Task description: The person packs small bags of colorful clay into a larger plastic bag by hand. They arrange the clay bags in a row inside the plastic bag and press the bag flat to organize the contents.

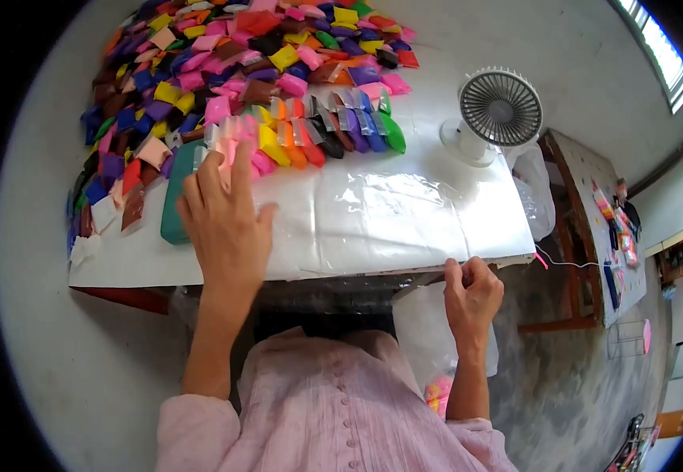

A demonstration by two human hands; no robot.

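Observation:
Over the left part of the white-covered table (341, 228), my left hand (227, 216) has its fingers spread, with the fingertips by the pink packets at the left end of a row. That row of small packets runs rightward through a yellow packet (273, 145), an orange one, a red one, a black one and a blue one to a green packet (393, 132). A teal box (175, 206) stands just left of my left hand. My right hand (474, 295) is closed at the front table edge, its fingers pressed together; what they hold, if anything, is too small to tell.
A large pile of coloured packets (192, 71) covers the back left. A white fan (500, 110) stands at the right. Beyond it are a plastic bag (534, 189) and a second table (593, 228) with items. Another bag hangs below the front edge.

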